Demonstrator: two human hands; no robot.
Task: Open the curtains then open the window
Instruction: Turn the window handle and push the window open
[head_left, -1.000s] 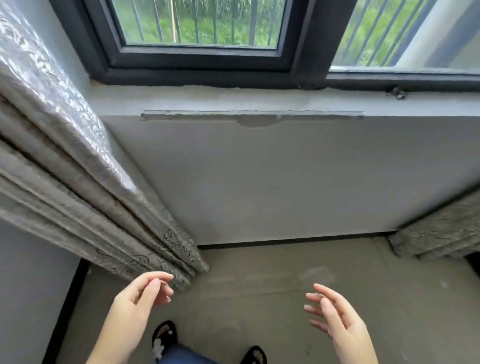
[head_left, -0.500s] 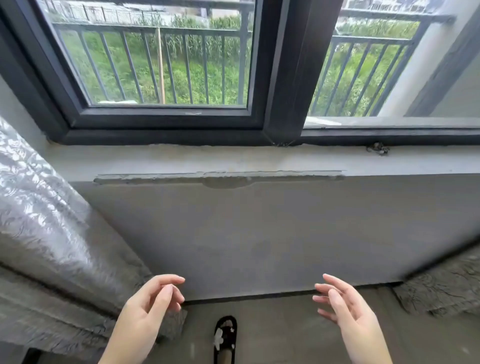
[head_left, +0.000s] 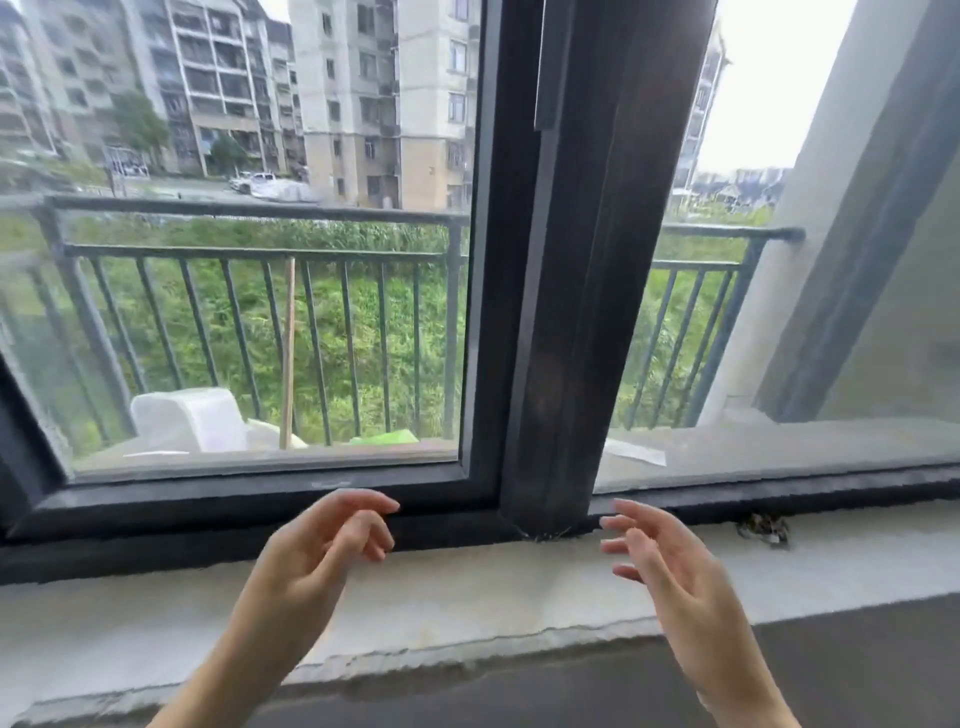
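Note:
A dark-framed window fills the view. Its left sash (head_left: 483, 260) has glass in it, and the thick vertical frame bar (head_left: 576, 312) stands in the middle. To the right of that bar the view outside looks clear, but I cannot tell whether that side is open. My left hand (head_left: 317, 556) is raised before the lower frame rail, fingers curled and apart, holding nothing. My right hand (head_left: 670, 566) hovers just right of the bar's foot, fingers spread, empty. Neither hand touches the frame. No curtain is in view.
A pale concrete sill (head_left: 467, 603) runs below the frame, with a small bit of debris (head_left: 763, 527) on it at the right. Outside are a balcony railing (head_left: 249, 249), white foam boxes (head_left: 187, 415), grass and apartment blocks. A grey column (head_left: 841, 208) stands at the right.
The view has tilted up from the floor and wall to the window; the curtains at both sides have left the frame. Both hands have risen to sill height, still empty.

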